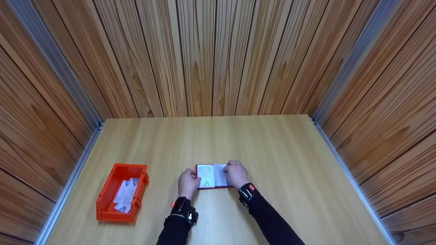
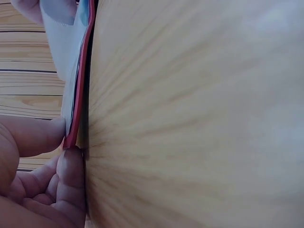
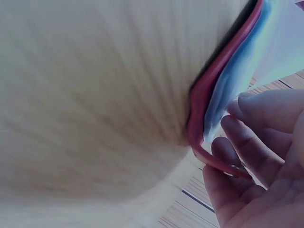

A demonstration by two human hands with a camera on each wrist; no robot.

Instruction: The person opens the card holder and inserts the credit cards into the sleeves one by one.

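A small red card holder [image 1: 205, 175] with clear plastic sleeves lies spread open on the table in front of me. My left hand [image 1: 188, 183] pinches its left edge between thumb and fingers. In the left wrist view, the thumb is on the pale sleeve and a finger lies under the red cover [image 2: 82, 80]. At the right side, my right hand [image 1: 237, 174] holds the sleeves with curled fingers. The right wrist view shows the red cover's flap [image 3: 213, 160], with a small metal snap, resting against the lower fingers. Bluish sleeves [image 3: 228, 85] stand up beside the cover.
An orange bin [image 1: 117, 217] stands on the table to the left, holding several white printed cards or slips [image 1: 126, 194]. Wood-panelled walls [image 1: 204, 61] with grey metal corner strips enclose the table [image 1: 272, 146] at the back and sides.
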